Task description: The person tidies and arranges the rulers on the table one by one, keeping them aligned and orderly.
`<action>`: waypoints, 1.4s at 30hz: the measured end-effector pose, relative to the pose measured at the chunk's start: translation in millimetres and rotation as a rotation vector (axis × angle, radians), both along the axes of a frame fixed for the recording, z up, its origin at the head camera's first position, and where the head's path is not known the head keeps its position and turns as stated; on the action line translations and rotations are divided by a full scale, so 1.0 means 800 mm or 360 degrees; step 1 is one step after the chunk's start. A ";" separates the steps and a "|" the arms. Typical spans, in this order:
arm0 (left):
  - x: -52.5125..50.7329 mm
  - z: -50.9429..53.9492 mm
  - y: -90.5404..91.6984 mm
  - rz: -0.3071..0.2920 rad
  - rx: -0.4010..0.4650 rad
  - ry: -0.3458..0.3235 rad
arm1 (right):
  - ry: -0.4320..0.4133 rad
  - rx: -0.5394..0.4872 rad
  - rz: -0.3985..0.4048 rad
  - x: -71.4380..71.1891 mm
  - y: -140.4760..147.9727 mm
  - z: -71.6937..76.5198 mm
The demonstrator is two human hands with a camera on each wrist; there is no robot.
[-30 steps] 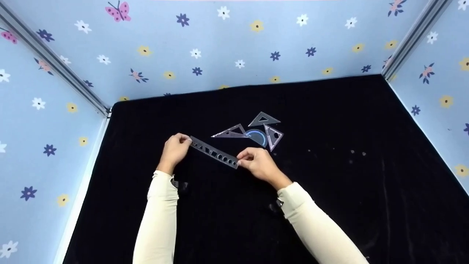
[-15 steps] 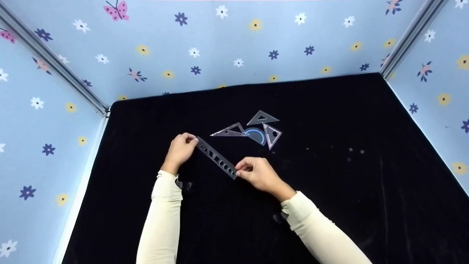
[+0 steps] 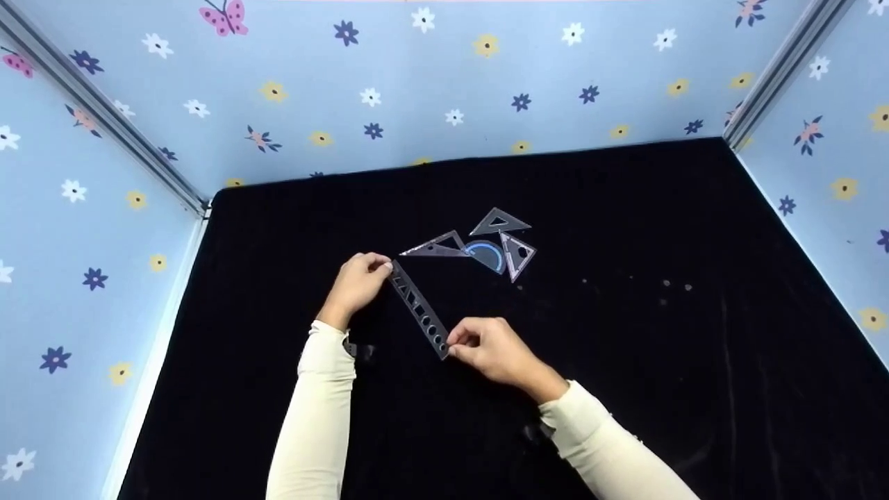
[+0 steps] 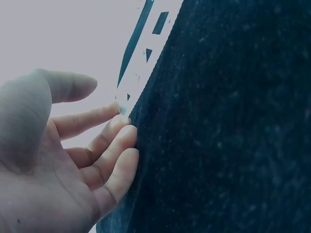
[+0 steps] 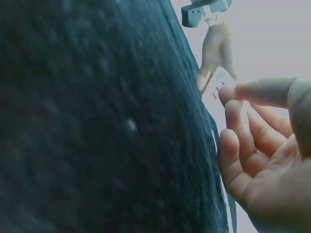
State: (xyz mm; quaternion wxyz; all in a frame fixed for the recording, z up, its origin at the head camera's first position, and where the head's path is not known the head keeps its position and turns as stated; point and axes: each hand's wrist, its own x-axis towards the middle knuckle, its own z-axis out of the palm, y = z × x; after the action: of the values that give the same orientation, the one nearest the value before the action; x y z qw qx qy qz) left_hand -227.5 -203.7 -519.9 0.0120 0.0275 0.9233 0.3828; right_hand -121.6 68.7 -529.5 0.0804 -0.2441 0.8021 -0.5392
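A clear stencil ruler (image 3: 420,309) with a row of cut-out shapes lies slanted between the two hands, in front of the other drawing tools. The right hand (image 3: 496,351) pinches its near end between thumb and index finger. At the far end is the left hand (image 3: 358,281); in the left wrist view its fingertips (image 4: 127,130) touch the ruler's tip while the thumb stands apart. Behind lie a long set square (image 3: 441,248), a protractor (image 3: 486,255) with a blue arc, a dark set square (image 3: 499,222) and another triangle (image 3: 517,257).
A black cloth (image 3: 625,208) covers the table. Small pale specks (image 3: 677,285) lie on it at the right. Flower-patterned walls (image 3: 444,83) enclose the back and both sides, with metal posts at the corners.
The ruler has turned steeper. Its left-hand end has moved right with the left hand, while the right hand has drawn its other end nearer the person. The other drawing tools have stayed put.
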 end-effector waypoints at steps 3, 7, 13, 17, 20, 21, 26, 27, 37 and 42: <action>-0.001 0.001 0.003 -0.0034 -0.0011 0.0002 | 0.0003 0.0001 0.0029 0.004 -0.002 0.000; -0.003 0.002 0.006 -0.0086 -0.0029 -0.0001 | -0.0007 0.0000 0.0038 0.010 -0.006 0.000; -0.002 0.005 0.009 -0.0184 -0.0049 -0.0031 | -0.0049 -0.0009 0.0075 0.021 -0.013 -0.001; 0.000 0.006 0.013 -0.0221 -0.0040 -0.0049 | -0.0027 -0.0026 0.0108 0.028 -0.019 -0.003; 0.000 0.006 0.015 -0.0235 -0.0030 -0.0069 | -0.0012 -0.0035 0.0124 0.031 -0.022 -0.005; 0.000 0.005 0.015 -0.0243 -0.0029 -0.0074 | -0.0013 -0.0040 0.0127 0.031 -0.022 -0.006; -0.005 0.007 0.021 -0.0265 -0.0015 -0.0088 | -0.0039 -0.0054 0.0100 0.030 -0.019 -0.007; -0.006 0.009 0.023 -0.0268 -0.0007 -0.0085 | -0.0047 -0.0060 0.0094 0.029 -0.018 -0.007; -0.010 0.010 0.029 -0.0248 0.0035 -0.0072 | -0.0187 0.0017 0.0209 0.030 -0.016 -0.005; -0.010 0.006 0.028 -0.0220 0.0073 -0.0079 | -0.0144 0.0087 0.0236 0.032 -0.016 -0.006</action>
State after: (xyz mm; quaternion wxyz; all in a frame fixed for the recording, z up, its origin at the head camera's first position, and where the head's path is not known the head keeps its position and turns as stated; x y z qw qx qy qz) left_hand -235.5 -181.3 -515.2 0.0606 0.0820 0.9097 0.4026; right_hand -95.8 56.0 -534.0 0.1629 -0.2759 0.7918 -0.5201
